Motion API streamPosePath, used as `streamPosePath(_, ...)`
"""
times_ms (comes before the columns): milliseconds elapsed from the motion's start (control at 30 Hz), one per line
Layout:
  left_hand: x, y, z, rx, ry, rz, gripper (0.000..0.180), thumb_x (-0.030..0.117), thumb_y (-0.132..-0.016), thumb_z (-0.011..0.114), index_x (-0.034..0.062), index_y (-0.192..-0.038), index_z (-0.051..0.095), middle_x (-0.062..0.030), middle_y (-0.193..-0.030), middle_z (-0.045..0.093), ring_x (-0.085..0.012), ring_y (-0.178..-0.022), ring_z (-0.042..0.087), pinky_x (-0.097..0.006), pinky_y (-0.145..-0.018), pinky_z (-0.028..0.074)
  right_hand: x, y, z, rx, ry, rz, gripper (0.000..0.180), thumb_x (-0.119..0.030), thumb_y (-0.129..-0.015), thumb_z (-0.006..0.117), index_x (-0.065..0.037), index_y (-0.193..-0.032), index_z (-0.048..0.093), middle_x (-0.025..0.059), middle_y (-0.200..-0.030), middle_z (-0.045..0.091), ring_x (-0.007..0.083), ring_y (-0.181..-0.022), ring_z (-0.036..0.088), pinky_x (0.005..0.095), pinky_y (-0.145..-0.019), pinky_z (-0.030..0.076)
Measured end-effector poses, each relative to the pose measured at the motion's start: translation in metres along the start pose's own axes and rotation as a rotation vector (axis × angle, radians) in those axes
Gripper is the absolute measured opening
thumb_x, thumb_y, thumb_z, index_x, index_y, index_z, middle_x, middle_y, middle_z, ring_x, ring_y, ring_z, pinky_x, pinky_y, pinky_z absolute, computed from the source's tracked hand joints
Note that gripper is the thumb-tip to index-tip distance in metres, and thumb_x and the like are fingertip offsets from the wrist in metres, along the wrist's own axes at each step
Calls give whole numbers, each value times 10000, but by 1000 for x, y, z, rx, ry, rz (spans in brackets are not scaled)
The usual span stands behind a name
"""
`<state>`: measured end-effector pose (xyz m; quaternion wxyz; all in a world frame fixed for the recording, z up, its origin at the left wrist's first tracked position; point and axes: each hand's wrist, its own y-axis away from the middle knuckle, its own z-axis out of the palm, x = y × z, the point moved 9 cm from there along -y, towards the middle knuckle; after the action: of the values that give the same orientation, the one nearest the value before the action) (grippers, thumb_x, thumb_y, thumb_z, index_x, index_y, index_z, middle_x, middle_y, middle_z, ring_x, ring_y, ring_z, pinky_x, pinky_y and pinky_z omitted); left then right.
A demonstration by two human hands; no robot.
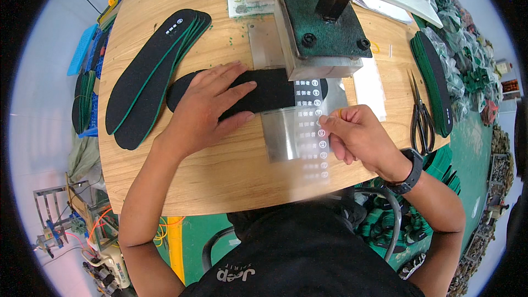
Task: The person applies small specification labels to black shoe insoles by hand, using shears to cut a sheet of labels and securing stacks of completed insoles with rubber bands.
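- Stack of black insoles [151, 71] with green edging: fanned on the left of the round wooden table [220, 176], well apart from the press.
- Left hand [206, 107]: laid flat, fingers spread, gripping nothing; it pins a single black insole [269, 91] whose right end lies under the press head.
- Press head [322, 33]: dark green block over a shiny metal plate [286, 132].
- Clear transfer strip [313, 132] with small white marks: lies across insole end and plate.
- Right hand [355, 135]: fingers curled, thumb and forefinger pinched on the strip's edge.
- Step, as judged: aligning the strip; next move needs steady hands.
- Scissors [421, 118]: lying right, beside further insoles [434, 85].
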<state>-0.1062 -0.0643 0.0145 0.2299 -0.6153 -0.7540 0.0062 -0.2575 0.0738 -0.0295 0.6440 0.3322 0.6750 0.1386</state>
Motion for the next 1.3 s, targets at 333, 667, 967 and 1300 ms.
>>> streamPosePath(333,1,-1,0,-10,6,25,443,199,-753,713,96,-1171,607,-145,-1345,468,-345,-1225,447,-437,-1009,356,1,1,-3,-7,51,-14,311,-209,-910,547,10,-693,585,49,-458,507,94,-353,435,234,-341,341)
streamPosePath(667,3,-1,-1,5,15,20,441,169,-744,716,102,-1167,613,-147,-1341,473,-342,-1212,462,-435,-996,364,0,1,-3,-14,84,-39,325,-213,-914,544,5,-678,587,42,-453,509,92,-353,442,235,-342,341)
streamPosePath(967,4,-1,-1,6,-2,38,436,172,-752,702,101,-1172,608,-153,-1339,473,-351,-1208,464,-436,-995,366,0,0,-2,0,112,-45,326,-223,-923,548,-7,-679,572,34,-451,500,82,-347,426,227,-342,332)
streamPosePath(1300,5,-1,-1,0,-13,30,439,181,-759,699,95,-1179,603,-163,-1330,476,-351,-1212,459,-439,-994,365,0,3,-1,6,88,-33,324,-232,-941,553,-28,-689,539,20,-452,486,53,-340,387,202,-333,296)
